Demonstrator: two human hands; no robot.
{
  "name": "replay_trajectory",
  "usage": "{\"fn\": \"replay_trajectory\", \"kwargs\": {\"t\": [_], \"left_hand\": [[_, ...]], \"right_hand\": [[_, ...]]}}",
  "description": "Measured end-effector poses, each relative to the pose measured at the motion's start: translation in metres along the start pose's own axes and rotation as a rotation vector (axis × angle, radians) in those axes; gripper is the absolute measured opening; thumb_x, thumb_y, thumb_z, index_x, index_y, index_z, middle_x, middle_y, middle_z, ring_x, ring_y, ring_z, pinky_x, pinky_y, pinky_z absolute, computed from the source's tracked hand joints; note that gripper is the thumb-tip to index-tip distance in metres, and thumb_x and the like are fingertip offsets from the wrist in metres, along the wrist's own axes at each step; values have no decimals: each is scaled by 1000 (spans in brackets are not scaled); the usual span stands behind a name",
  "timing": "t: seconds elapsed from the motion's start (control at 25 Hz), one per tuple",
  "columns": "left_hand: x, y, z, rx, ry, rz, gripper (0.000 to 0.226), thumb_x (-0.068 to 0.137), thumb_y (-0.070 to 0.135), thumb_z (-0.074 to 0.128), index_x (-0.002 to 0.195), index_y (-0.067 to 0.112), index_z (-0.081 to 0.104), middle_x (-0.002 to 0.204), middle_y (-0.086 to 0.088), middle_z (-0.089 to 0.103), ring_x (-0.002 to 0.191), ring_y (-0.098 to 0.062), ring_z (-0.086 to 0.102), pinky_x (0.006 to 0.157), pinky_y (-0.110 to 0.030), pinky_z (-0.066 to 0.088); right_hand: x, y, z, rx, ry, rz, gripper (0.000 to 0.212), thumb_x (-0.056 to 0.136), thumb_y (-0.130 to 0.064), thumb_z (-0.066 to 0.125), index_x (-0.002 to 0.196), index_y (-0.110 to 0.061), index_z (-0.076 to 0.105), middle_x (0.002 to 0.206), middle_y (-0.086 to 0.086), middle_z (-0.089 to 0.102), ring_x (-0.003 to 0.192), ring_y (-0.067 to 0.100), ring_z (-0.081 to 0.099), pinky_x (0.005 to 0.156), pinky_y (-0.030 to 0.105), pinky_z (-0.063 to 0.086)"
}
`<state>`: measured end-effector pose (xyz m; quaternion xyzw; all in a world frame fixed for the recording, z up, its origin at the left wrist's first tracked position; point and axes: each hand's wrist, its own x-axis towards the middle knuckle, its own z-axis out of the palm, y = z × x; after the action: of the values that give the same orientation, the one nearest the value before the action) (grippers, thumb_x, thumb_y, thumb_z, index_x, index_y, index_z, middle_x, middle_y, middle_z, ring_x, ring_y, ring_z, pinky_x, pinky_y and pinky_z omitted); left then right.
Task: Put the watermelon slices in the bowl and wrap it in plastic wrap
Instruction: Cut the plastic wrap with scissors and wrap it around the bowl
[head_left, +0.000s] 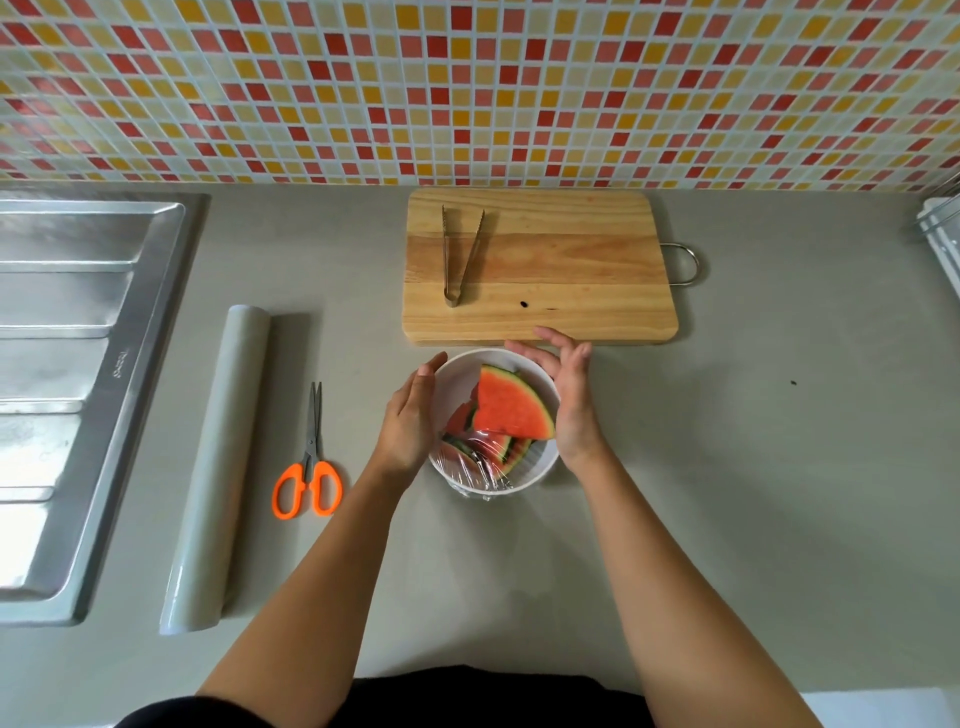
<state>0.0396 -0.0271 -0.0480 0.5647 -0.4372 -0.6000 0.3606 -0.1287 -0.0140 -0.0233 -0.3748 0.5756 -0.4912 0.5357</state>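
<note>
on the grey counter (779, 467), the steel drainboard (78, 364) sits at far left and the wooden cutting board (571, 270) lies at the back. the plastic wrap roll (218, 467) lies left of centre. the white bowl (524, 480) stands just in front of the board, with clear film (478, 462) wrinkled over its near part. your left hand (410, 421) and right hand (566, 395) flank the bowl, fingers straight and loose, grasping nothing. the watermelon slices (511, 408) are in the bowl. orange-handled scissors (309, 467) lie beside the roll; tongs (460, 254) rest on the board.
</note>
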Motion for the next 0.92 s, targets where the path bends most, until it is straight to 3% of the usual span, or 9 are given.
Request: {"fn": "replay_trajectory", "kwargs": {"t": [0.12,0.28,0.4,0.48,0.56,0.64,0.72,0.76,0.92], "left_hand": [[-1,0,1,19,4,-6,47,102,38,24,135,17,49,120,-3,59,106,-9,57,83,-21,49],[-1,2,1,45,-24,-6,47,102,37,22,134,16,50,124,-8,58,112,-20,56,93,-36,51],[1,0,-7,67,-59,-40,59,98,51,17,142,18,40,138,-9,50,123,-23,49,104,-45,42],[5,3,-16,-4,-58,-6,74,90,65,8,145,21,31,146,-2,42,131,-16,41,110,-39,33],[14,10,-22,-51,-65,60,73,88,65,5,139,26,39,142,8,46,131,-7,41,110,-31,28],[22,18,-18,-32,-176,101,65,89,59,8,126,31,53,133,11,55,126,-6,48,107,-32,34],[28,21,-8,-1,-285,91,61,90,56,14,119,30,61,127,8,61,119,-12,54,102,-36,42],[29,22,-3,12,-300,74,61,90,56,15,117,30,64,124,7,63,116,-14,56,98,-35,45],[30,23,2,48,-249,12,69,87,66,13,109,33,69,114,8,68,106,-12,61,85,-28,50]], "right_hand": [[5,3,1,-118,40,91,100,47,-98,9,113,-36,51,122,-8,51,101,-12,48,79,10,36],[13,8,1,-294,97,151,105,46,-96,-4,109,-35,55,121,-3,51,108,14,48,87,31,33],[15,9,-10,-455,58,152,114,45,-96,-7,124,-33,47,131,-1,52,107,15,49,88,29,32],[18,6,-24,-403,102,74,119,45,-97,-5,130,-30,45,135,-3,50,118,12,45,94,24,28],[19,3,-32,-256,140,-10,114,50,-95,-3,128,-30,48,134,-7,51,122,5,42,98,18,23],[13,1,-24,-152,28,-73,104,59,-91,-1,124,-31,53,134,-7,53,127,3,41,106,20,23],[4,1,-11,-89,-75,-58,98,60,-92,5,119,-32,57,130,-7,56,123,1,46,102,15,32],[1,2,-4,-68,-81,-38,97,59,-92,8,116,-32,58,128,-7,58,121,2,48,100,17,36],[2,3,6,-1,2,55,96,58,-93,14,107,-28,64,120,6,63,116,21,56,104,49,39]]}}
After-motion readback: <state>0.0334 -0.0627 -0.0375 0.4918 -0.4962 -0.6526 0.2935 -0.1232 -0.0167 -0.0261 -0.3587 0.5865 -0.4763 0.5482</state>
